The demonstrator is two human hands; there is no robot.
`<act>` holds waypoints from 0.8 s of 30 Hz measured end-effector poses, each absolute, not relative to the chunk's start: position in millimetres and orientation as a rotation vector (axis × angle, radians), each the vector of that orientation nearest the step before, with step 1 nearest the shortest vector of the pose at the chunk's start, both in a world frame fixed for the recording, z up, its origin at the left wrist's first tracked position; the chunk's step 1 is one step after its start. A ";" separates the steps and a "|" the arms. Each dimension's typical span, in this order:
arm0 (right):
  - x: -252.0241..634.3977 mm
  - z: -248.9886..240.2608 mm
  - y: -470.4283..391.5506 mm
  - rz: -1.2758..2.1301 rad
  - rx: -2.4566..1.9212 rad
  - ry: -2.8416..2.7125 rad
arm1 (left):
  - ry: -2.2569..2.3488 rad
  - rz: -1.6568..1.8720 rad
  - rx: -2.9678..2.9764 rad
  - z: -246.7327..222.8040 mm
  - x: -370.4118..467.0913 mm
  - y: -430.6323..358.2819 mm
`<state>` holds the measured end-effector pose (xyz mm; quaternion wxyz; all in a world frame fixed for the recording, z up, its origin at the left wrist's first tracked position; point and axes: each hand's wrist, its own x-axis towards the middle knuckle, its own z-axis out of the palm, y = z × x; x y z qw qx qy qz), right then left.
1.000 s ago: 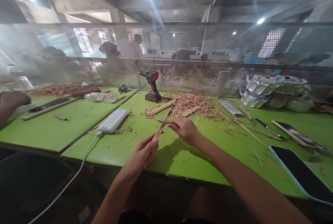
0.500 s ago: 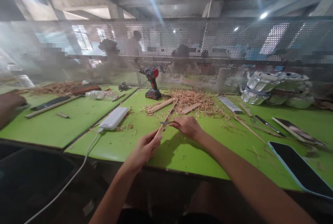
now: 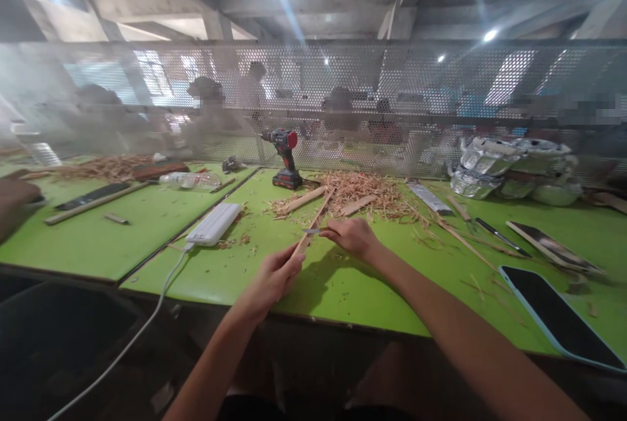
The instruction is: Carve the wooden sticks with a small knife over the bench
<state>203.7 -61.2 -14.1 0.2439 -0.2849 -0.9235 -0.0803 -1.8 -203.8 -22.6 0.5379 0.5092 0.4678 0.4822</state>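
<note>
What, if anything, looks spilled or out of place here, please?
Loose shavings lie heaped and scattered around the far end of the wood strip: untidy, though ordinary around cut wood. The phone looks oddly placed, lying aslant by the front edge of the green table, where it might get knocked off. No obvious damage shows.

Left grip [image 3: 272,279], right grip [image 3: 353,238], both closed

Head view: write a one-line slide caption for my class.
Left hand holds a wooden strip; right hand holds a blade across it, near wood shavings.
</note>
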 end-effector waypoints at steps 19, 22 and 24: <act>221.9 -5.5 -47.1 -0.300 -1.094 -2.529 | 1.078 1.128 1.191 -20.6 -1.4 -203.4; 222.6 -2.5 -48.8 -0.301 -1.142 -2.543 | 1.046 1.125 1.182 -23.7 -2.1 -201.0; 223.9 0.2 -48.5 -0.274 -1.170 -2.550 | 1.044 1.132 1.181 -25.1 -1.5 -198.7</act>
